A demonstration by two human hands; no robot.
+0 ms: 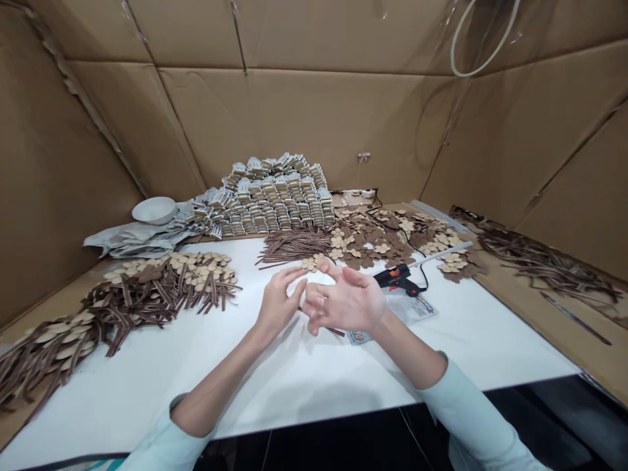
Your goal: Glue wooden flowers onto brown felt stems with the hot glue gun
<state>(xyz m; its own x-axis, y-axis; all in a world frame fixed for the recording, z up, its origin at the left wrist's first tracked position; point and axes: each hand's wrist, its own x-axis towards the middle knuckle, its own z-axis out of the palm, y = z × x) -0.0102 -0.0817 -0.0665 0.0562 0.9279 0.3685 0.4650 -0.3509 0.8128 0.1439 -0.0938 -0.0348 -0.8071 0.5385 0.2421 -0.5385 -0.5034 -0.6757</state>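
Observation:
My two hands meet above the middle of the white table top (pixel 147 386). My right hand (pixel 346 302) is turned palm up, its fingers loosely spread and holding nothing. The fingertips of my left hand (pixel 277 301) are drawn together and pinch at the fingers of my right hand; what is between them is too small to make out. A thin brown strip (pixel 336 332) lies on the table just under my right hand. A black and orange glue gun (pixel 398 278) lies right behind my right hand, its glue stick pointing back right.
Piles of brown strips and pale wooden discs (pixel 147 288) lie at the left, flower-shaped cutouts (pixel 387 239) at the back right. Stacked small packets (pixel 275 196) and a white bowl (pixel 154 210) stand at the back. Cardboard walls enclose the table on three sides.

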